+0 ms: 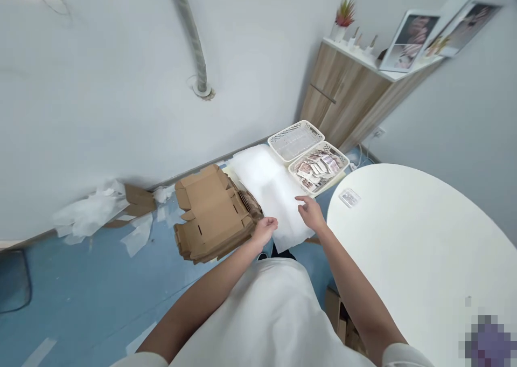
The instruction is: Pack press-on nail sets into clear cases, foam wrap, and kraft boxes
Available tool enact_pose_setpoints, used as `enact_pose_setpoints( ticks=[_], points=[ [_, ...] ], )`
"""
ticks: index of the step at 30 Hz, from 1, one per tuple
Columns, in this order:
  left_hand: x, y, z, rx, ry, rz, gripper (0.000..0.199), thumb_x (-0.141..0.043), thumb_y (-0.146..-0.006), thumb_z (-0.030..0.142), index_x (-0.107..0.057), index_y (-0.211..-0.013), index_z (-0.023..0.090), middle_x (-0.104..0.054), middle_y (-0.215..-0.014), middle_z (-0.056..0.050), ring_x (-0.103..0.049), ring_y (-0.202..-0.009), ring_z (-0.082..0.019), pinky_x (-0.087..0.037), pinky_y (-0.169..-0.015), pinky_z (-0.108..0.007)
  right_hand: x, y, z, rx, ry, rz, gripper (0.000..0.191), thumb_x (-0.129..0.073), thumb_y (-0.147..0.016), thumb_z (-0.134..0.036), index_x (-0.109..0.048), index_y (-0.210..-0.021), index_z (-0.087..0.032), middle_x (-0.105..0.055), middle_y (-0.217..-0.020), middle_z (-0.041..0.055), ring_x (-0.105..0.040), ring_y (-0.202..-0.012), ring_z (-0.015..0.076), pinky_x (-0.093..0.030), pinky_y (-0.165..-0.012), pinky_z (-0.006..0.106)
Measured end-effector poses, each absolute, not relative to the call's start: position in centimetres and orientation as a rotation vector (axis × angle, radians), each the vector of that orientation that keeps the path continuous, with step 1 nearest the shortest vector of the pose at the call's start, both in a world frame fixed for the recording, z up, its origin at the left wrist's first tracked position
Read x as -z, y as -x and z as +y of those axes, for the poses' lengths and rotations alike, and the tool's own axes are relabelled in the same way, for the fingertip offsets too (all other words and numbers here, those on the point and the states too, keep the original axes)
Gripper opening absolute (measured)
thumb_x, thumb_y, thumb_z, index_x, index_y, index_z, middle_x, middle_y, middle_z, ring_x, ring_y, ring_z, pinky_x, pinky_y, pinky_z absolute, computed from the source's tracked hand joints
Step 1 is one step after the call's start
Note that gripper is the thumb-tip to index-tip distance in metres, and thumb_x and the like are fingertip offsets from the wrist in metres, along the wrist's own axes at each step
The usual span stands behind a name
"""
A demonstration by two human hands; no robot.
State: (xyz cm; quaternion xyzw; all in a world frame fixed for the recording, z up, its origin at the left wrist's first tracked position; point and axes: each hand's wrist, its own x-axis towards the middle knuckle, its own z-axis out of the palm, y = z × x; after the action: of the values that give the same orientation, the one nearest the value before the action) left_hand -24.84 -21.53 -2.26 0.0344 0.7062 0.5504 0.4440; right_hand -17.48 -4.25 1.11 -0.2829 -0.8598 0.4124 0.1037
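Note:
My left hand [266,230] is at the lower left edge of a stack of thin white sheets [274,186]. Its fingers are curled together, and I see nothing in them. Over the right side of the sheets is my right hand [311,212], with its index finger stretched out to the left and the others bent. Whether either hand touches the sheets I cannot tell. Flattened brown cardboard boxes [216,208] lie piled left of the sheets. Just beyond my right hand, a white basket [291,182] holds many small printed packets [317,168].
A second white basket [276,138] with clear packs stands behind. At right is a round white table [420,237] with one small packet [349,198]. A wooden cabinet [347,95] stands in the corner. Crumpled white wrapping [92,210] and an open carton [139,201] are on the floor.

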Motion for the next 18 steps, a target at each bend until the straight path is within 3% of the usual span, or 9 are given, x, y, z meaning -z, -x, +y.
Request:
enact_pose_setpoints(
  ticks=[5,9,14,18],
  points=[
    [3.4,22.6,-22.1,-1.293,-0.13,1.909,0.044,-0.061,-0.069,0.031,-0.049,-0.108,0.016,-0.048,-0.122,-0.015,-0.047,-0.113,-0.023,-0.037,-0.089,-0.032,-3.1,11.6,-6.5,-1.042,0.895,-2.445,0.034,-0.04,-0.074,-0.019,-0.056,-0.104,-0.02,-0.058,-0.109,0.0048,-0.055,-0.066,0.0133,-0.045,-0.072,0.033],
    [3.9,20.4,-21.0,-1.194,-0.179,1.877,0.06,-0.059,-0.07,0.041,-0.036,-0.121,0.018,-0.039,-0.131,-0.016,-0.044,-0.116,-0.024,-0.04,-0.085,-0.031,-4.6,6.4,-8.2,-1.006,1.069,-2.255,0.033,-0.043,-0.076,-0.023,-0.055,-0.106,-0.021,-0.057,-0.11,0.0055,-0.057,-0.076,0.0156,-0.047,-0.069,0.032],
    [3.3,17.3,-18.7,-1.25,-0.344,1.66,0.045,-0.055,-0.072,0.035,-0.045,-0.112,0.017,-0.059,-0.103,-0.01,-0.059,-0.086,-0.016,-0.044,-0.068,-0.026,-5.1,0.1,-9.7,-0.922,1.301,-2.029,0.033,-0.044,-0.077,-0.029,-0.055,-0.107,-0.021,-0.057,-0.109,0.0069,-0.056,-0.069,0.0142,-0.047,-0.068,0.034],
    [2.9,14.8,-16.8,-1.298,-0.519,1.567,0.026,-0.058,-0.069,0.028,-0.054,-0.092,0.016,-0.063,-0.084,-0.006,-0.059,-0.071,-0.013,-0.045,-0.063,-0.024,-4.2,-4.3,-10.5,-0.859,1.448,-1.87,0.034,-0.045,-0.077,-0.032,-0.055,-0.107,-0.02,-0.058,-0.107,0.0074,-0.054,-0.068,0.0141,-0.047,-0.07,0.035]
  ],
)
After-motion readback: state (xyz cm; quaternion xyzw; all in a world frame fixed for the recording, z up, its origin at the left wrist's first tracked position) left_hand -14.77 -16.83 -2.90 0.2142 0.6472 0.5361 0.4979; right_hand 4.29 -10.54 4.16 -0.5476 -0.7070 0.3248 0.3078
